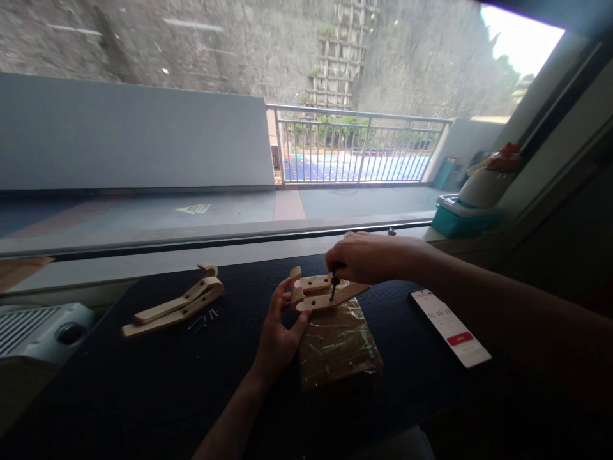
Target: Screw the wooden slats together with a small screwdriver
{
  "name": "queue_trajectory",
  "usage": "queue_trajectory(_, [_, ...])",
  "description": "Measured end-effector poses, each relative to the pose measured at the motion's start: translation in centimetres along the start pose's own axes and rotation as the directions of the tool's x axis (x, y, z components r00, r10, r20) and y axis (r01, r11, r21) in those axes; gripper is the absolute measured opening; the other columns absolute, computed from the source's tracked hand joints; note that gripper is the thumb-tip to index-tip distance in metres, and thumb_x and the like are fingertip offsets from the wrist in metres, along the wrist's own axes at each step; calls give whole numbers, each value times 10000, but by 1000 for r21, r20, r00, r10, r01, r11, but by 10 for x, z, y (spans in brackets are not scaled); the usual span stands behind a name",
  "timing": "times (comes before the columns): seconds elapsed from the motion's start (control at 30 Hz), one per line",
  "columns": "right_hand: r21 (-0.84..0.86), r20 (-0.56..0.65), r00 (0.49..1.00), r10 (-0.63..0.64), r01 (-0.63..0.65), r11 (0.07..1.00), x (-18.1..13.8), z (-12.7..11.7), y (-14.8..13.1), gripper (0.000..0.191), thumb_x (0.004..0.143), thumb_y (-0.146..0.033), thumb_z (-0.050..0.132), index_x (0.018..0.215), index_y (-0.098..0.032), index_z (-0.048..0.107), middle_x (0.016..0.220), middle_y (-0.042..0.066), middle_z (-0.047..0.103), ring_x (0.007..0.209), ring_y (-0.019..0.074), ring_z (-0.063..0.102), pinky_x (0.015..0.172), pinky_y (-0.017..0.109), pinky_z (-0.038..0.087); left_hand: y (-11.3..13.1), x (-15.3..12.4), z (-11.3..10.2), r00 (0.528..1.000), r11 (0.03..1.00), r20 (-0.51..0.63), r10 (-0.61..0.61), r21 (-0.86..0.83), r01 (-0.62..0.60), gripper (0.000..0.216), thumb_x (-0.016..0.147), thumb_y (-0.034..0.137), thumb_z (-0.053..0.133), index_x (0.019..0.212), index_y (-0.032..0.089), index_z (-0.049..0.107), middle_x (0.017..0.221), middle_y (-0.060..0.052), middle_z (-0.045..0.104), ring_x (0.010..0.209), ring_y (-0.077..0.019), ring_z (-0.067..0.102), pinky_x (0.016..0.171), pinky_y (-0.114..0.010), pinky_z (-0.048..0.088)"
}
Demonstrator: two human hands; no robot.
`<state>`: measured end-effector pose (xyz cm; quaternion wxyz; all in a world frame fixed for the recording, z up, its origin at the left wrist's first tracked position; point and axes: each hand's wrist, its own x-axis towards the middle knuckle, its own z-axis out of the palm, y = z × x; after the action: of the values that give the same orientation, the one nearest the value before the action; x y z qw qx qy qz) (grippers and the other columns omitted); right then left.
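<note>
Left hand (280,338): lower centre, grip pinching curved wooden piece (322,301)
Right hand (359,257): right of centre, grip curled around dark driver (335,281)

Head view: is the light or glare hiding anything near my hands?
In the head view, the sky is washed out while the black tabletop sits in gloom; head view again, glints streak the plastic wrap, though the wooden hook and dark driver show clearly; also head view, the right forearm sinks into shadow toward the edge.
</note>
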<state>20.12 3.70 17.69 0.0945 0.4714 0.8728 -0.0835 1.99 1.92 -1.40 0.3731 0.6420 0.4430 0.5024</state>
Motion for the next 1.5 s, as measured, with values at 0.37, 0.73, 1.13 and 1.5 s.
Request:
queue_trajectory(0.37, [16, -3, 999, 48, -48, 999, -1, 0, 3, 249, 807, -342, 546, 972, -195, 660, 835, 27, 662, 651, 134, 543, 531, 255, 361, -4, -1, 0, 1000, 1000, 12, -8, -28, 8, 629, 785, 289, 625, 1348, 260, 347, 1183, -60, 550, 1031, -197, 587, 922, -356, 471])
queue_trajectory(0.73, [96, -62, 998, -12, 18, 995, 0, 9, 12, 219, 828, -315, 511, 930, -204, 670, 802, 16, 663, 637, 118, 529, 529, 239, 344, -2, -1, -1, 1000, 1000, -6, -12, 8, 12, 641, 770, 283, 634, 1348, 244, 358, 1122, -56, 577, 1020, -198, 585, 907, -349, 473])
queue_trajectory(1.13, [69, -71, 997, -25, 30, 997, 0, 3, 14, 233, 800, -314, 564, 989, -231, 673, 813, 15, 666, 636, 122, 536, 541, 248, 341, -1, -2, -1, 1000, 1000, -16, -11, 23, 11, 576, 773, 295, 632, 1303, 240, 413, 1127, -57, 567, 989, -189, 588, 897, -346, 474])
queue_trajectory(1.5, [79, -100, 995, 15, -7, 997, -3, 13, 13, 241, 840, -331, 493, 910, -184, 671, 793, 41, 650, 666, 137, 533, 545, 253, 343, 0, -1, 0, 1000, 1000, -9, -28, -9, 28, 585, 768, 292, 637, 1304, 249, 406, 1147, -59, 557, 988, -195, 593, 897, -363, 484])
